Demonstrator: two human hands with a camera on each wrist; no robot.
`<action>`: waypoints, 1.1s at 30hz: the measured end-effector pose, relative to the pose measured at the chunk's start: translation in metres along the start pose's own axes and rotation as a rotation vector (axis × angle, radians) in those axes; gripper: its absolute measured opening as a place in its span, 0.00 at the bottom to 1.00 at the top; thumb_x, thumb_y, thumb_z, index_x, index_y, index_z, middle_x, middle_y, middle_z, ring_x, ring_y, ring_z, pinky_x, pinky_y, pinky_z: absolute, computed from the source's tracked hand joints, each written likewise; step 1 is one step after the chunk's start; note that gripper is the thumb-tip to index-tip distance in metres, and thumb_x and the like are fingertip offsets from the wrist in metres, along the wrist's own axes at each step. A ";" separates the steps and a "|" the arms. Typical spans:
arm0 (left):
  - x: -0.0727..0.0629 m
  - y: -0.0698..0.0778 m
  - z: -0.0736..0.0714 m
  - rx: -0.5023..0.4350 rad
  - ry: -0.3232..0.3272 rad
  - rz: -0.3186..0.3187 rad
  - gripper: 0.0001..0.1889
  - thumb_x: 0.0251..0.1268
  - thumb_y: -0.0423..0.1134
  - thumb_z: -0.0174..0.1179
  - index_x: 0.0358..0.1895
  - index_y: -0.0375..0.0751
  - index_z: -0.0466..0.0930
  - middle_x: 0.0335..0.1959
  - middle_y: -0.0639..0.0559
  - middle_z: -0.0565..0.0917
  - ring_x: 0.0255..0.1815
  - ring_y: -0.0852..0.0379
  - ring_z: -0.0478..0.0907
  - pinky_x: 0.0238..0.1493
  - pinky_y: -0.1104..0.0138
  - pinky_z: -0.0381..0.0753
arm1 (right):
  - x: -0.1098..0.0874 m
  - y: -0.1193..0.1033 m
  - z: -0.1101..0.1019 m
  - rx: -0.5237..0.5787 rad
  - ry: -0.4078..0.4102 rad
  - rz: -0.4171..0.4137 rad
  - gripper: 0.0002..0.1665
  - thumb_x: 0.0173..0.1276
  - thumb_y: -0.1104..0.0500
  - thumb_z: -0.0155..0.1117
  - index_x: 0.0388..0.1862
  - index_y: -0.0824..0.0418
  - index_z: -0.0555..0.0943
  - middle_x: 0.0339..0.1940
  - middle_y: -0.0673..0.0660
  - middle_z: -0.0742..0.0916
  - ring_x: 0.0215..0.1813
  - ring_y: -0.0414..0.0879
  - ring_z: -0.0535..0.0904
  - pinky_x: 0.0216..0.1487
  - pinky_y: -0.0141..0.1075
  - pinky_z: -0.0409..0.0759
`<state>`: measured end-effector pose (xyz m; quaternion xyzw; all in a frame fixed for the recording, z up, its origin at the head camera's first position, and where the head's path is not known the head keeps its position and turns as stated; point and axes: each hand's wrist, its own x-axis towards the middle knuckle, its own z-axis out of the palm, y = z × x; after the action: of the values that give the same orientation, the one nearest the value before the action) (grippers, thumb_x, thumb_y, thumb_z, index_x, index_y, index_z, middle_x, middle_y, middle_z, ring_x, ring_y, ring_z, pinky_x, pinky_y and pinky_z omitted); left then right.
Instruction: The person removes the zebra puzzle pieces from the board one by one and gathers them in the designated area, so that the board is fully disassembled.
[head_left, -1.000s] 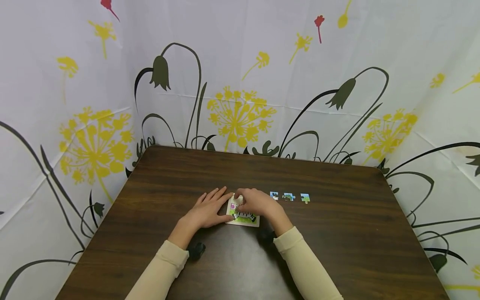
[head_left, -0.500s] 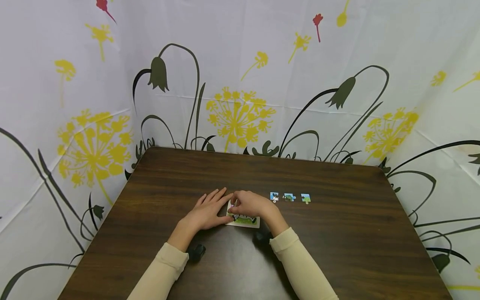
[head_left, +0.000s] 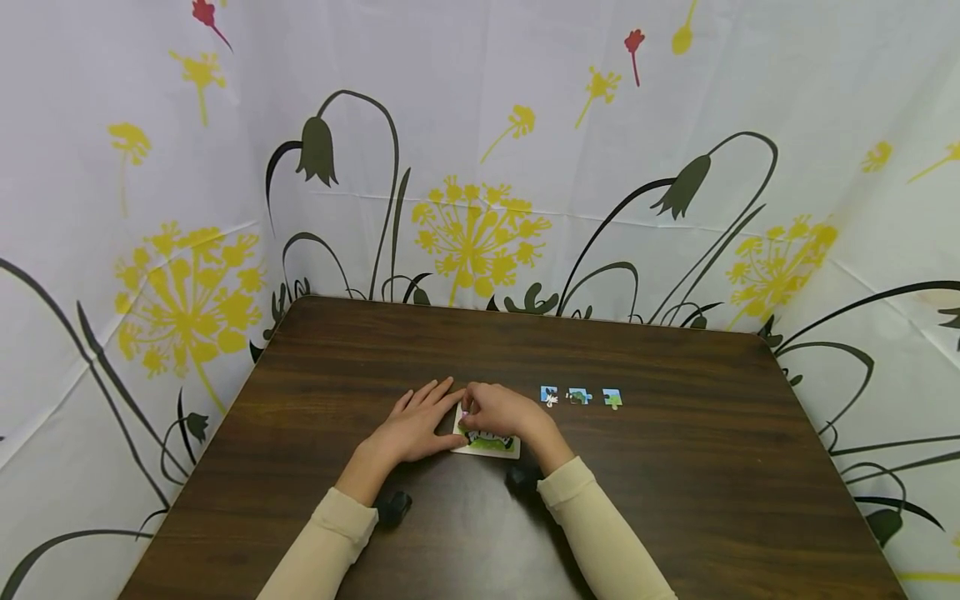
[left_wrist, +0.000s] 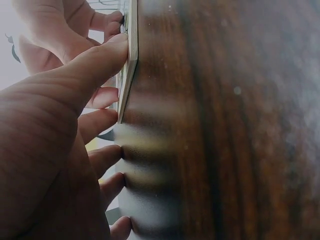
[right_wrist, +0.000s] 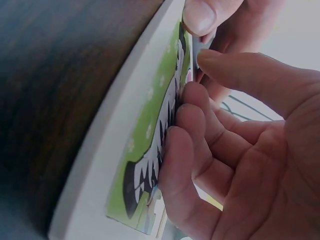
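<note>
A small jigsaw board (head_left: 491, 445) with a zebra on green grass lies on the table in front of me. My left hand (head_left: 410, 427) is spread flat at its left side; the thumb presses on the board's face, as the left wrist view shows, and the forefinger reaches its corner. Over the board's upper left, my right hand (head_left: 501, 412) has thumb and forefinger pinched at a puzzle piece with a pink patch (right_wrist: 189, 76). Its other fingers (right_wrist: 177, 150) curl down against the zebra picture (right_wrist: 160, 135). The hand hides much of the board's upper part.
Three loose puzzle pieces lie in a row right of the board: one blue and white (head_left: 549, 395), one blue and green (head_left: 578, 396), one with a tab pointing down (head_left: 612, 398). A flowered curtain (head_left: 480, 125) hangs behind the brown table (head_left: 712, 467).
My right hand has lowered slightly and moved left, its thumb and forefinger coming together over the pink patch. My left hand and the three loose pieces have stayed in place.
</note>
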<state>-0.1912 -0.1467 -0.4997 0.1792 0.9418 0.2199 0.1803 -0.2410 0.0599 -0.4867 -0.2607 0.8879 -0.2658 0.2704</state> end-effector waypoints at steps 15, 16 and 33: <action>0.000 0.003 -0.002 -0.002 -0.007 0.002 0.44 0.76 0.61 0.65 0.88 0.52 0.58 0.91 0.44 0.51 0.91 0.37 0.46 0.86 0.32 0.43 | 0.003 0.003 0.003 0.016 0.014 0.007 0.15 0.74 0.53 0.74 0.52 0.56 0.79 0.38 0.49 0.86 0.36 0.41 0.81 0.38 0.36 0.80; 0.000 0.002 -0.002 -0.008 -0.004 0.003 0.44 0.76 0.61 0.65 0.88 0.51 0.58 0.91 0.44 0.51 0.91 0.36 0.46 0.86 0.32 0.43 | 0.003 0.003 0.003 0.016 0.014 0.006 0.15 0.74 0.53 0.74 0.52 0.56 0.79 0.38 0.49 0.86 0.36 0.41 0.82 0.38 0.36 0.80; 0.000 0.001 0.000 -0.041 0.008 0.013 0.45 0.74 0.62 0.65 0.87 0.50 0.59 0.91 0.43 0.51 0.91 0.35 0.46 0.86 0.31 0.41 | 0.002 0.001 0.004 -0.071 0.052 -0.006 0.16 0.69 0.53 0.75 0.51 0.56 0.81 0.37 0.48 0.87 0.33 0.41 0.82 0.34 0.34 0.82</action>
<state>-0.1906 -0.1460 -0.4995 0.1808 0.9367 0.2408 0.1785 -0.2406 0.0585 -0.4909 -0.2656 0.9027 -0.2417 0.2369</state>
